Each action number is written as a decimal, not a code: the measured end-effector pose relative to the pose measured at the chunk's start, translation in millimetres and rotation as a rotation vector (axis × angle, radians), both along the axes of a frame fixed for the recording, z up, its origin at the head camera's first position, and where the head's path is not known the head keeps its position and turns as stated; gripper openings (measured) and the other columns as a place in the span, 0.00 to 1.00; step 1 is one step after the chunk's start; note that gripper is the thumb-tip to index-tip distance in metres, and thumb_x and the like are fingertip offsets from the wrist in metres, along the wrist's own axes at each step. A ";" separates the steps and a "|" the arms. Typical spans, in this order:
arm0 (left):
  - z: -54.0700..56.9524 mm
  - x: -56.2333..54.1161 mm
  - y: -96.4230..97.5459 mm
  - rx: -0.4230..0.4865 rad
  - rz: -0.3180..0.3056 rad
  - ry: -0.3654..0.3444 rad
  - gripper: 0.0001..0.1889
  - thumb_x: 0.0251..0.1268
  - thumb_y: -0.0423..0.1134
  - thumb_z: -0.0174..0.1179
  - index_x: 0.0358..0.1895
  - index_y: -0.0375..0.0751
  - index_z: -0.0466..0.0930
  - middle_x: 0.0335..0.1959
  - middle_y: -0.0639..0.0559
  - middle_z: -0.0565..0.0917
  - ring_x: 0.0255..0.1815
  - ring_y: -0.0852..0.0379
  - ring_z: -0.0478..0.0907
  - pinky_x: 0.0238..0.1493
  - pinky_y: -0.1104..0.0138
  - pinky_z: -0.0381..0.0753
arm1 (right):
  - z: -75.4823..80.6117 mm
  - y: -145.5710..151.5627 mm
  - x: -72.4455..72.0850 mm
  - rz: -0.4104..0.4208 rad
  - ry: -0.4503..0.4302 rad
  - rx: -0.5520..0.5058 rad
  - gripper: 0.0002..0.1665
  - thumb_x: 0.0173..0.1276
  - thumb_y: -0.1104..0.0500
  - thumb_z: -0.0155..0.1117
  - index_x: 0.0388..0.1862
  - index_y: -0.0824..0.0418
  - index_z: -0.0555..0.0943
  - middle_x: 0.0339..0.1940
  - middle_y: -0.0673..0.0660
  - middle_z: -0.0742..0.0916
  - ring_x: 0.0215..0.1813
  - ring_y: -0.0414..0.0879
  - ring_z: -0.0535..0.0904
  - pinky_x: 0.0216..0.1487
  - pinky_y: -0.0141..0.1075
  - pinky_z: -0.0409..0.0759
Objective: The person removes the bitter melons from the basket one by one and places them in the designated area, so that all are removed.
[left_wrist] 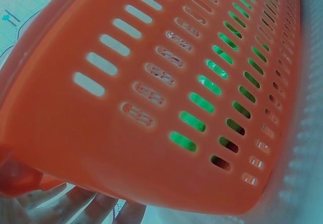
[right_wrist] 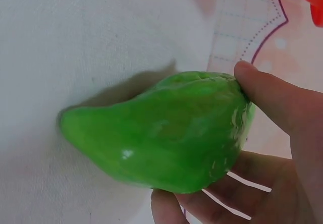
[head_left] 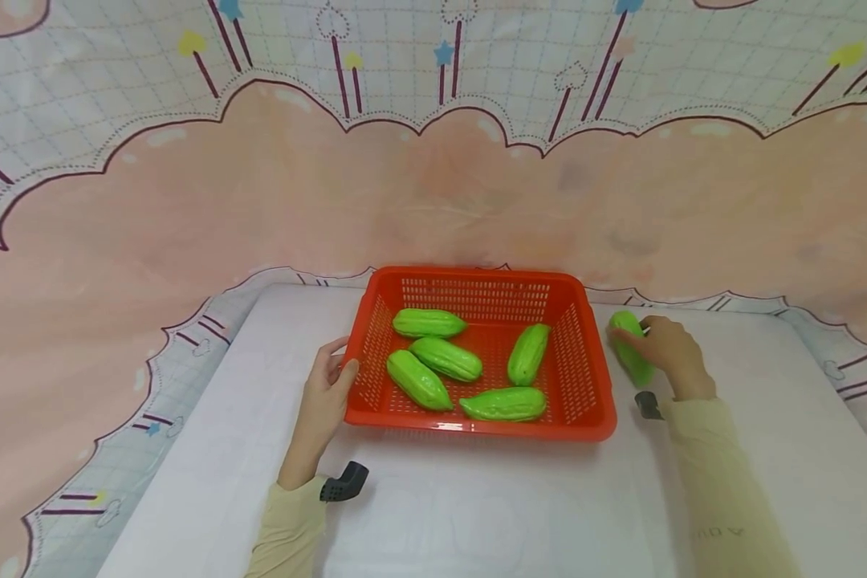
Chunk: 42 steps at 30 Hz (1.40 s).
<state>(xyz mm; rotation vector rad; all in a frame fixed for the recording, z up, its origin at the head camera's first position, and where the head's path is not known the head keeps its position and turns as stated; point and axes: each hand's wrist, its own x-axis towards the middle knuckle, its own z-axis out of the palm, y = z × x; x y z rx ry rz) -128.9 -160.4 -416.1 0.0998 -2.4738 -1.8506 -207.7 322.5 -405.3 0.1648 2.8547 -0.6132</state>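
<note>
A red plastic basket point(head_left: 470, 427) with slotted walls holds several light-green bitter melons point(head_left: 506, 404). My left hand point(head_left: 328, 393) grips the basket's left rim, thumb at the edge and fingers along the outside; the left wrist view shows some of those fingers point(left_wrist: 75, 204) below the rim. To the right of the basket, my right hand point(head_left: 668, 349) holds another green bitter melon point(right_wrist: 161, 130) between thumb and fingers. Its tapered end points away from the palm, close over the white tabletop. The palm side of the left hand is hidden.
The white table point(head_left: 433, 506) carries the basket near its far edge. Behind it hangs a pink and white patterned cloth point(head_left: 433, 193), which also runs down past the table's sides. A black wrist device point(head_left: 345, 482) juts from the left sleeve, another point(head_left: 649, 405) from the right.
</note>
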 end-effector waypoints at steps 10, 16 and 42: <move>-0.9 1.1 -2.1 -0.019 0.013 0.008 0.24 0.78 0.36 0.49 0.73 0.41 0.60 0.57 0.34 0.77 0.57 0.41 0.78 0.58 0.54 0.81 | -7.2 -2.9 -5.5 -0.022 -0.014 -0.003 0.53 0.68 0.27 0.50 0.59 0.78 0.71 0.49 0.74 0.82 0.44 0.64 0.79 0.38 0.50 0.77; -1.6 3.1 -3.6 -0.012 0.010 0.000 0.24 0.78 0.37 0.48 0.73 0.40 0.59 0.59 0.33 0.77 0.58 0.41 0.77 0.60 0.49 0.79 | -7.4 -6.0 -4.1 -0.037 -0.049 0.004 0.55 0.69 0.26 0.45 0.63 0.78 0.68 0.55 0.77 0.79 0.50 0.67 0.78 0.44 0.55 0.78; -1.4 0.0 -0.5 -0.009 0.008 0.015 0.24 0.78 0.37 0.49 0.73 0.40 0.60 0.58 0.34 0.77 0.57 0.41 0.78 0.58 0.54 0.81 | 14.0 -3.9 3.8 -0.015 0.007 0.050 0.56 0.73 0.26 0.31 0.63 0.79 0.68 0.59 0.79 0.77 0.55 0.74 0.76 0.48 0.61 0.78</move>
